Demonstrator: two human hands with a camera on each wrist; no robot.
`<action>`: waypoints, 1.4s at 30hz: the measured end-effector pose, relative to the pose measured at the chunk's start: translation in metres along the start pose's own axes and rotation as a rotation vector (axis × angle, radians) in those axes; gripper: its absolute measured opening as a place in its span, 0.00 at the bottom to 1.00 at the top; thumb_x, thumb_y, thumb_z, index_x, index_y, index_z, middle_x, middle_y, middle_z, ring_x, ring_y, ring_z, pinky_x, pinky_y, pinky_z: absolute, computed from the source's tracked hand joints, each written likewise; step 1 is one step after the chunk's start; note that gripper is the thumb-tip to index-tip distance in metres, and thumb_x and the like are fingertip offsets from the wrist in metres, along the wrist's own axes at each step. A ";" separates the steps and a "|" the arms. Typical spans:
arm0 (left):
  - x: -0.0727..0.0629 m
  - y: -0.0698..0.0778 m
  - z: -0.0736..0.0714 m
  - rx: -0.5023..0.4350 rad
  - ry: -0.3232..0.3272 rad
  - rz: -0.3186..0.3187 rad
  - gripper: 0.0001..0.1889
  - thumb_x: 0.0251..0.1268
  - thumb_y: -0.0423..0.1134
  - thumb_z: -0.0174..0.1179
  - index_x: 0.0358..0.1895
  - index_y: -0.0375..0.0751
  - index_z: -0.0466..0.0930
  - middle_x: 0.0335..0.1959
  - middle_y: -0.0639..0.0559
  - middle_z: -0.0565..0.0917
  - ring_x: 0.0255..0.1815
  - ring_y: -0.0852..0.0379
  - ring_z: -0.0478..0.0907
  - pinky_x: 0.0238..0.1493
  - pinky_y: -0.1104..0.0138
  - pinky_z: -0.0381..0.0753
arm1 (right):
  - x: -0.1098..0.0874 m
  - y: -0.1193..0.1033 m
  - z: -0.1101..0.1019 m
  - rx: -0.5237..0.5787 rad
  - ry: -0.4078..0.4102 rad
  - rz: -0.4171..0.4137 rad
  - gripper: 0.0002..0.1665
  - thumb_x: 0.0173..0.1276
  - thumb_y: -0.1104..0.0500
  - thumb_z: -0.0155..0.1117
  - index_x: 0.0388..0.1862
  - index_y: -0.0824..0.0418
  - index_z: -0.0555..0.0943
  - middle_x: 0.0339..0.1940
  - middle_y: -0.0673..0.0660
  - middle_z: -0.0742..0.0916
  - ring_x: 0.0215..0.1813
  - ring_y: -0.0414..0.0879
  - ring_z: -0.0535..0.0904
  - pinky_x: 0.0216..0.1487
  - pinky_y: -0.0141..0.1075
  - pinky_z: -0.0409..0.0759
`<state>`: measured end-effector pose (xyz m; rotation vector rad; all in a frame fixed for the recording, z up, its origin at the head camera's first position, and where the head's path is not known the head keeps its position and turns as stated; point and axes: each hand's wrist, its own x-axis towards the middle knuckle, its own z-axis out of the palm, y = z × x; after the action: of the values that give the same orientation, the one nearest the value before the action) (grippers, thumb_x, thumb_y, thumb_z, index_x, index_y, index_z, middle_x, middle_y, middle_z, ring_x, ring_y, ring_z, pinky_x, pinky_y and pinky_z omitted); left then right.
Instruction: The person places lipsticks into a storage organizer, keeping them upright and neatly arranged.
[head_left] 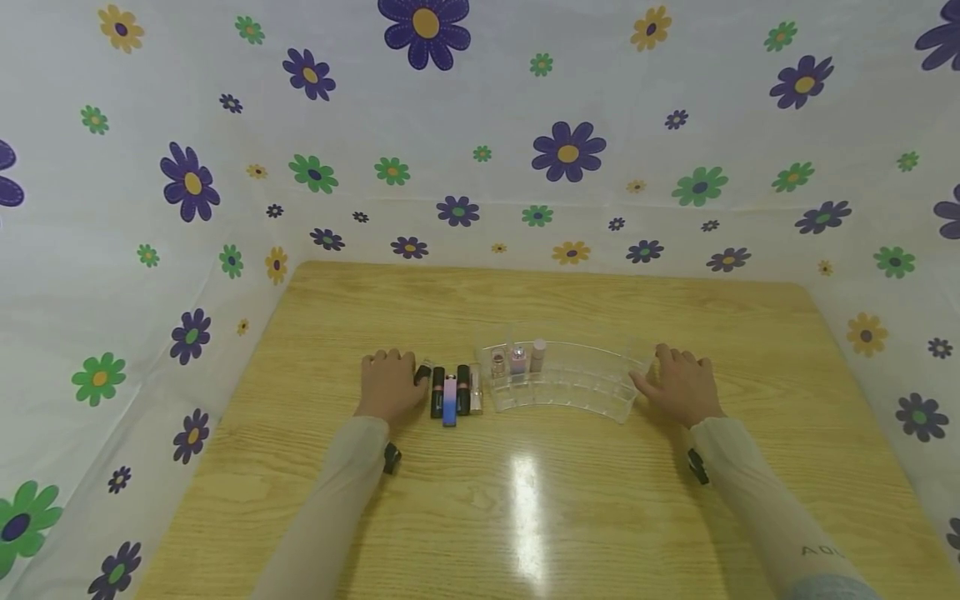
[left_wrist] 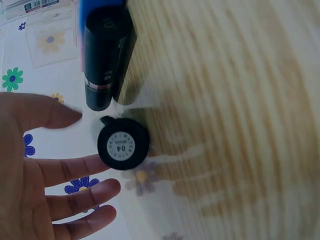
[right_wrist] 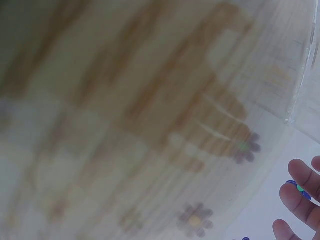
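My left hand point(head_left: 392, 387) is beside a row of lipsticks, fingers extended. Closest to it is a small black lipstick tube point(left_wrist: 122, 145) with a round "04" label on its base; the thumb stands apart from it, and the index fingertip is at its edge, though contact is unclear. The row holds black lipsticks point(head_left: 463, 390), a pink-to-blue lipstick point(head_left: 449, 402) and a pale clear tube point(head_left: 476, 390). A clear curved organizer point(head_left: 577, 382) carries three lipsticks at its left end, one with a pink cap point(head_left: 537, 354). Beside the organizer's right end rests my right hand point(head_left: 681, 387), holding nothing.
The wooden table point(head_left: 480, 517) reflects a bright light near its front. White flower-print cloth point(head_left: 480, 108) stands behind the table and along both sides. Dark straps show at both wrists.
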<state>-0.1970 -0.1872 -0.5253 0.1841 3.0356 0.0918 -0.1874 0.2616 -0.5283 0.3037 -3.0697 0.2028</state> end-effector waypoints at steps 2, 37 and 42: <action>0.002 0.001 0.001 0.020 -0.023 -0.007 0.26 0.61 0.55 0.52 0.52 0.36 0.75 0.45 0.38 0.79 0.52 0.39 0.73 0.60 0.42 0.65 | 0.000 -0.001 -0.001 0.000 0.001 0.000 0.41 0.65 0.35 0.50 0.56 0.70 0.68 0.44 0.71 0.83 0.45 0.66 0.79 0.45 0.60 0.72; -0.016 0.009 -0.025 -0.119 0.299 0.117 0.15 0.57 0.46 0.62 0.39 0.39 0.76 0.40 0.42 0.81 0.48 0.42 0.76 0.62 0.47 0.66 | 0.001 -0.002 -0.003 0.003 -0.011 0.015 0.41 0.65 0.34 0.49 0.56 0.70 0.68 0.44 0.72 0.83 0.45 0.67 0.79 0.45 0.61 0.72; -0.021 0.021 -0.032 -0.125 0.433 0.202 0.14 0.54 0.45 0.64 0.38 0.39 0.76 0.38 0.44 0.81 0.45 0.44 0.77 0.59 0.48 0.69 | 0.001 -0.002 -0.002 0.005 -0.007 0.015 0.41 0.65 0.34 0.49 0.55 0.70 0.68 0.43 0.72 0.83 0.44 0.66 0.79 0.44 0.60 0.72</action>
<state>-0.1768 -0.1710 -0.4898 0.5238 3.4115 0.3837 -0.1882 0.2599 -0.5262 0.2827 -3.0795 0.2101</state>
